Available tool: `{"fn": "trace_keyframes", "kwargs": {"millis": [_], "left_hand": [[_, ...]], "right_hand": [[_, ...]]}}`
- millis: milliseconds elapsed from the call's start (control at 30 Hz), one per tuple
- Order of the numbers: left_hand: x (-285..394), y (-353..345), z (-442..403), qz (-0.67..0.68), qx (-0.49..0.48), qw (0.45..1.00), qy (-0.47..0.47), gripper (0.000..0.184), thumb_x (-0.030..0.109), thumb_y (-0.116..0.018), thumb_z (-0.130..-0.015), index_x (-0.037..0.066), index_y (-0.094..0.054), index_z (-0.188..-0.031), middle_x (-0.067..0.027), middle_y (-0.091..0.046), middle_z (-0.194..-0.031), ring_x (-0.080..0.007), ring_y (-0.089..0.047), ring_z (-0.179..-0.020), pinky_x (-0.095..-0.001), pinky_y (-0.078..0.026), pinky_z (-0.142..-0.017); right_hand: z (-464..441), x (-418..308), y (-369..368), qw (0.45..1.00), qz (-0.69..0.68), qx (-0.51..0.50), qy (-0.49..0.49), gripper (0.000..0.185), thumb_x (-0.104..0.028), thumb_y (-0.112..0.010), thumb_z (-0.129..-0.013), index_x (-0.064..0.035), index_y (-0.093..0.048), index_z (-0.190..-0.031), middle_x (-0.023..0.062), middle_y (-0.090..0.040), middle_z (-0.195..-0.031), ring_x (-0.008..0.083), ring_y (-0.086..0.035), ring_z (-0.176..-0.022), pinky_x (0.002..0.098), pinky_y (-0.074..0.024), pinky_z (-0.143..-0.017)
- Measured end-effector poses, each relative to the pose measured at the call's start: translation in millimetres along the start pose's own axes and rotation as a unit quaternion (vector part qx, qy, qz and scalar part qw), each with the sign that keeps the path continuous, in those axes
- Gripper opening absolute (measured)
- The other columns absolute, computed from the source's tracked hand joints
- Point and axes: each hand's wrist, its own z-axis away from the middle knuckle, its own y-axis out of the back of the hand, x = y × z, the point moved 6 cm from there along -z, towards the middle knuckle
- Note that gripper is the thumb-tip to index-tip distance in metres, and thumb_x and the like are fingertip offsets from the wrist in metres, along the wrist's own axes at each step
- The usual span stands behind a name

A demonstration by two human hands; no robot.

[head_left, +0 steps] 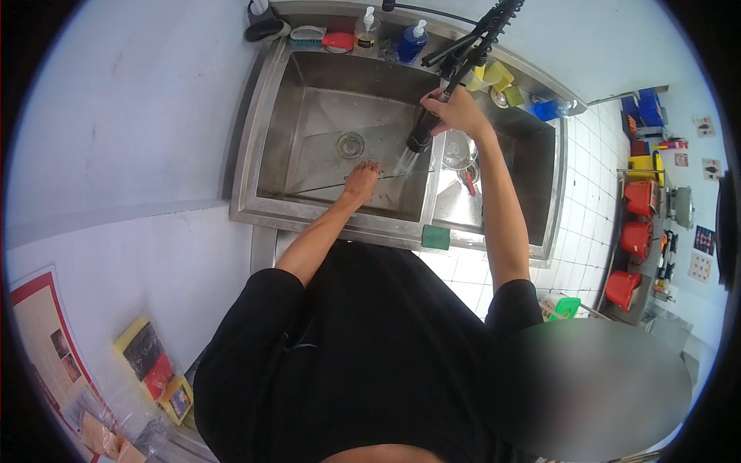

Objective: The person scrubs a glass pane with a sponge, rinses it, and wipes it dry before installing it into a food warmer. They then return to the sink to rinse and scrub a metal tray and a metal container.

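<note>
My right hand [461,116] is wrapped around the black spray head [421,131] of the faucet, over the divider side of the left basin. Water streams down from its nozzle toward my left hand [363,181]. That hand is low in the left basin [316,85], fingers curled over the straight edge of what looks like a clear flat panel [324,187]. Most of the panel blends with the steel, so its full outline is hard to make out. A round drain [350,145] lies beyond my left fingers.
The right basin holds a round metal bowl [458,151] and a red-handled item [469,182]. A green scouring pad [435,237] rests on the front rim. Along the back ledge stand a blue soap bottle [412,42], a clear pump bottle [367,29], brushes and yellow sponges [498,76].
</note>
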Motion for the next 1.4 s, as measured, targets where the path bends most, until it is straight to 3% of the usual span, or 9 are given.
{"fn": "trace_keyframes", "kwargs": {"millis": [100, 200, 433, 533, 700, 900, 1067, 1300, 1400], "left_hand": [[-3.4, -7.0, -2.7, -0.007, -0.003, 1.000, 0.010, 0.066, 0.000, -0.067, -0.074, -0.002, -0.043, -0.135, -0.0228, -0.045, -0.140, -0.0380, -0.044, -0.130, -0.0421, -0.038, -0.109], [0.7, 1.4, 1.4, 0.004, 0.002, 1.000, 0.007, 0.065, 0.000, -0.068, -0.074, -0.001, -0.044, -0.134, -0.0231, -0.047, -0.138, -0.0376, -0.048, -0.127, -0.0428, -0.041, -0.106], [2.9, 6.8, 5.1, 0.074, 0.020, 0.997, 0.002, 0.032, 0.009, -0.050, -0.090, -0.001, -0.055, -0.119, -0.0220, -0.056, -0.124, -0.0379, -0.053, -0.119, -0.0446, -0.047, -0.097], [5.4, 10.9, 4.1, 0.068, 0.014, 0.998, 0.007, 0.031, 0.011, -0.049, -0.091, -0.001, -0.056, -0.118, -0.0208, -0.057, -0.123, -0.0375, -0.054, -0.118, -0.0456, -0.047, -0.096], [3.8, -10.6, 3.3, -0.056, 0.020, 0.998, -0.029, 0.033, 0.014, -0.049, -0.092, 0.000, -0.053, -0.122, -0.0199, -0.054, -0.128, -0.0346, -0.054, -0.119, -0.0488, -0.045, -0.098], [6.3, -13.3, 6.8, -0.068, 0.012, 0.997, 0.032, 0.039, 0.017, -0.050, -0.092, 0.006, -0.050, -0.130, -0.0173, -0.052, -0.134, -0.0459, -0.051, -0.120, -0.0589, -0.039, -0.100], [1.6, -20.1, 5.3, -0.094, 0.014, 0.991, 0.090, 0.045, 0.023, -0.048, -0.094, 0.024, -0.044, -0.140, -0.0178, -0.050, -0.138, -0.0567, -0.048, -0.118, -0.0701, -0.036, -0.095], [5.9, -10.3, 9.5, -0.089, 0.008, 0.991, 0.100, 0.047, 0.021, -0.049, -0.094, 0.021, -0.044, -0.140, -0.0230, -0.048, -0.139, -0.0562, -0.050, -0.116, -0.0680, -0.038, -0.095], [6.2, -8.1, 10.4, -0.094, -0.015, 0.990, 0.099, 0.047, 0.020, -0.050, -0.093, 0.020, -0.043, -0.140, -0.0229, -0.049, -0.138, -0.0562, -0.051, -0.115, -0.0671, -0.039, -0.094]], "right_hand": [[6.7, -10.5, -11.0, 0.999, -0.030, -0.043, -0.006, 0.028, -0.017, -0.067, -0.085, 0.0056, -0.064, -0.101, 0.0117, -0.065, -0.089, 0.0233, -0.069, -0.060, 0.0282, -0.0591, -0.053], [6.1, -15.6, -20.0, 0.996, -0.081, -0.046, 0.005, 0.028, -0.016, -0.066, -0.085, 0.0112, -0.063, -0.092, 0.0114, -0.064, -0.076, 0.0238, -0.070, -0.061, 0.0288, -0.0577, -0.049], [1.3, -18.2, -30.0, 0.993, -0.102, -0.055, 0.001, 0.026, -0.015, -0.064, -0.087, 0.0059, -0.063, -0.103, 0.0127, -0.067, -0.088, 0.0221, -0.069, -0.059, 0.0263, -0.0583, -0.053], [1.5, -21.5, -30.3, 0.992, -0.119, -0.048, 0.011, 0.027, -0.015, -0.066, -0.085, 0.0110, -0.064, -0.089, 0.0110, -0.064, -0.076, 0.0222, -0.070, -0.061, 0.0282, -0.0571, -0.049], [0.5, -19.4, -6.3, 0.995, 0.090, 0.032, -0.015, 0.027, -0.016, -0.067, -0.083, 0.0102, -0.064, -0.090, 0.0114, -0.065, -0.078, 0.0231, -0.069, -0.060, 0.0291, -0.0584, -0.050], [12.5, -19.4, -22.5, 0.990, -0.122, -0.073, -0.021, 0.030, -0.017, -0.064, -0.087, 0.0065, -0.063, -0.105, 0.0125, -0.066, -0.092, 0.0246, -0.070, -0.060, 0.0273, -0.0589, -0.056], [8.3, -17.3, -25.4, 0.994, -0.106, -0.041, -0.007, 0.027, -0.016, -0.065, -0.085, 0.0081, -0.064, -0.098, 0.0134, -0.066, -0.086, 0.0248, -0.070, -0.060, 0.0282, -0.0595, -0.054], [7.6, -5.9, 19.9, 0.985, 0.151, 0.066, -0.042, 0.031, -0.019, -0.069, -0.077, 0.0098, -0.065, -0.089, 0.0169, -0.066, -0.077, 0.0258, -0.070, -0.061, 0.0315, -0.0578, -0.050], [12.1, -0.3, 20.7, 0.999, 0.044, 0.008, -0.031, 0.031, -0.017, -0.069, -0.079, 0.0089, -0.065, -0.094, 0.0155, -0.066, -0.078, 0.0248, -0.070, -0.062, 0.0312, -0.0582, -0.050]]}}
